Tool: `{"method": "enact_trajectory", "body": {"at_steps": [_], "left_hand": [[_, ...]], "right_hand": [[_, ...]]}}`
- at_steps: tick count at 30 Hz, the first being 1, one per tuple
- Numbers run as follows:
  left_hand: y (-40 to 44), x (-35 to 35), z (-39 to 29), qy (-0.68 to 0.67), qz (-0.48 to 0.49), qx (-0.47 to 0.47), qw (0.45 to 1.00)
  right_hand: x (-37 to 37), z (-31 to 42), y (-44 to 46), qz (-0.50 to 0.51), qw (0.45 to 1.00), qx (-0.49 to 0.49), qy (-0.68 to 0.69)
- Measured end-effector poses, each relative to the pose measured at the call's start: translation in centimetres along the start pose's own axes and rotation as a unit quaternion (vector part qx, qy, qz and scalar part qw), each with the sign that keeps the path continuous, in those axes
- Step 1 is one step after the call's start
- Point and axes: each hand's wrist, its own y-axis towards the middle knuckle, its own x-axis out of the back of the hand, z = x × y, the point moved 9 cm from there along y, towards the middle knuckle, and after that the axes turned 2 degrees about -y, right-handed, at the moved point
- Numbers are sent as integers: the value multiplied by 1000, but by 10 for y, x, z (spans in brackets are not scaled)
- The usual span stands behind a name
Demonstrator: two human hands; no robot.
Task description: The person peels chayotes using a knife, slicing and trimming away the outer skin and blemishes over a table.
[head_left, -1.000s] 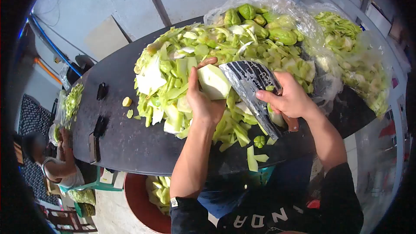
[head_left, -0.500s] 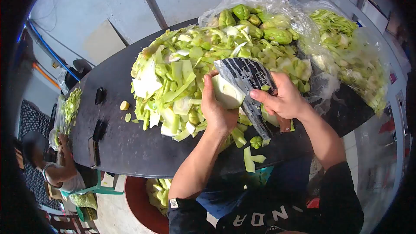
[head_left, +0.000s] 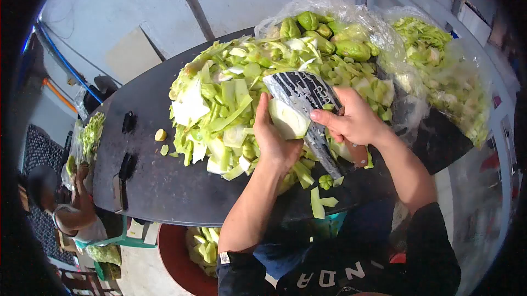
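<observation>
Above a black, curved-edged table (head_left: 151, 186), the left hand (head_left: 276, 145) clasps a pale green, cut vegetable piece (head_left: 287, 120), with a broad, black-and-silver-streaked knife (head_left: 301, 93) at its right, the right hand (head_left: 354, 117) clamped around its brown handle (head_left: 359, 156).

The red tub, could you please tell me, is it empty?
Not empty: pale green pieces lie inside the red tub; how full, I cannot tell, as the table hides part.
</observation>
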Motion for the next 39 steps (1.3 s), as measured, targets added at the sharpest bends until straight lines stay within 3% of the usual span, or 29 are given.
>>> {"method": "enact_trajectory", "body": {"at_steps": [6,8,9,11,12,13,17,19,24,28,30,34,37,39], "left_hand": [[-3,3,-23,7,-42,-29,999],[7,9,-43,-14,153,-53,987],[4,9,-59,-39,73,-117,990],[2,22,-84,-90,20,-193,977],[0,27,-90,-104,-25,-207,973],[0,28,-91,-103,-28,-211,972],[-8,46,-97,-57,-120,-277,952],[-10,37,-110,-24,8,-347,937],[-21,31,-121,12,38,-422,906],[-25,29,-120,-4,18,-427,904],[-23,28,-121,14,65,-422,904],[-25,20,-115,16,70,-418,906],[-25,20,-105,10,24,-405,914],[-15,20,-96,-32,54,-354,933]], "right_hand": [[1,14,14,55,996,-43,-63],[9,29,10,15,997,-21,-70],[14,39,7,-28,997,1,-75],[5,45,0,-55,986,28,-155],[-9,66,-8,-87,934,146,-315],[-32,83,-22,-119,842,258,-458],[-96,73,-38,-91,734,345,-577],[-106,68,-39,-86,725,349,-588],[-111,68,-39,-100,733,369,-562],[-114,64,-39,-83,722,364,-583],[-114,64,-41,-88,724,376,-571],[-113,62,-40,-98,717,370,-582],[-111,63,-31,-116,713,374,-582],[-111,65,-29,-126,716,378,-573]]}}
